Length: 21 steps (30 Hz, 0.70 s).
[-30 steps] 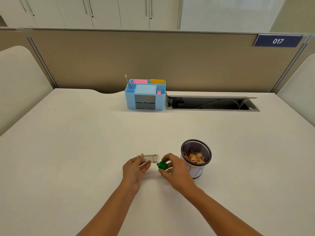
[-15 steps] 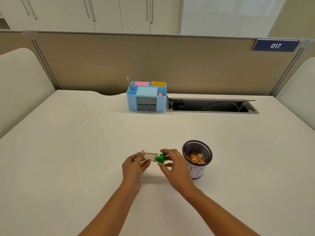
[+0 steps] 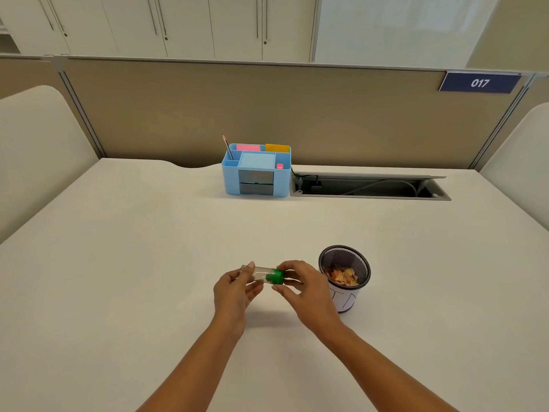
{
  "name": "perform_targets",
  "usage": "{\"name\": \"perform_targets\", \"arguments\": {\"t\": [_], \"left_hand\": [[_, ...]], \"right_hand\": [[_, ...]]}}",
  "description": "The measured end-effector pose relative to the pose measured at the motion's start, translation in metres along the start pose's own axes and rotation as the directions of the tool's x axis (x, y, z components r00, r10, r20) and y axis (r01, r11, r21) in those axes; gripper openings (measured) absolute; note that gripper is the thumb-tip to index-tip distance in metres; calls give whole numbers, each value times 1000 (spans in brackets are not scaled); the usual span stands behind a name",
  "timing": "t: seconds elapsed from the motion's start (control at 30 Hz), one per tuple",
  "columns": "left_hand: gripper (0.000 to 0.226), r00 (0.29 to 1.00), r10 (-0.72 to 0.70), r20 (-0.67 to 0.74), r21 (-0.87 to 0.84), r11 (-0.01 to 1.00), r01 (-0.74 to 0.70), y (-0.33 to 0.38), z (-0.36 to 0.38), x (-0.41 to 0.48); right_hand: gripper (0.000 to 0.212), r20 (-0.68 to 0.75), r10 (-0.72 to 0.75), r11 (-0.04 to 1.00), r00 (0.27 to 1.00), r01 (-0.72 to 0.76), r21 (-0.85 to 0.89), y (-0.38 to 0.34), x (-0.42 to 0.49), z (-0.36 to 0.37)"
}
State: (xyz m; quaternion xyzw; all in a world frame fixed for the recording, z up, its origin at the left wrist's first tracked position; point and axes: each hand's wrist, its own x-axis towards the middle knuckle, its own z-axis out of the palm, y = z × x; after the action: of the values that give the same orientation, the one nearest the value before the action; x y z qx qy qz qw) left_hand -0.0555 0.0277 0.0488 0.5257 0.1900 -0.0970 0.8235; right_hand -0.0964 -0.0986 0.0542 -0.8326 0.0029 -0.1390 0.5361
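Observation:
A small clear plastic tube point(image 3: 258, 273) lies sideways in the air above the white desk point(image 3: 133, 263), pinched between the thumb and fingers of my left hand point(image 3: 234, 288). A green cap point(image 3: 275, 276) sits on the tube's right end. My right hand point(image 3: 303, 288) grips that cap with thumb and fingertips. Both hands are low over the desk, just left of a black mesh cup point(image 3: 344, 273) that holds pencil shavings.
A light blue desk organiser point(image 3: 256, 173) with a pencil point(image 3: 228, 147) and sticky notes stands at the back. To its right an open cable tray point(image 3: 368, 187) is sunk into the desk. A beige partition runs behind, with padded side screens left and right.
The green cap, held apart from the tube a second ago, has been brought onto the tube's open right end. Both hands have risen slightly together.

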Motion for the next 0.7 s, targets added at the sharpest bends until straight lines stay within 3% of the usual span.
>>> {"name": "perform_targets", "arguments": {"t": [0.17,0.7], "left_hand": [[20,1000,-9,-15,27,1000,9,2,2,-3],[29,1000,7,-24,43,999,-6,12,6,-9]], "right_hand": [[27,11,-46,998,999,46,-51,2,1,-4],[27,12,-45,998,999,45,38,2,0,-5]]}}
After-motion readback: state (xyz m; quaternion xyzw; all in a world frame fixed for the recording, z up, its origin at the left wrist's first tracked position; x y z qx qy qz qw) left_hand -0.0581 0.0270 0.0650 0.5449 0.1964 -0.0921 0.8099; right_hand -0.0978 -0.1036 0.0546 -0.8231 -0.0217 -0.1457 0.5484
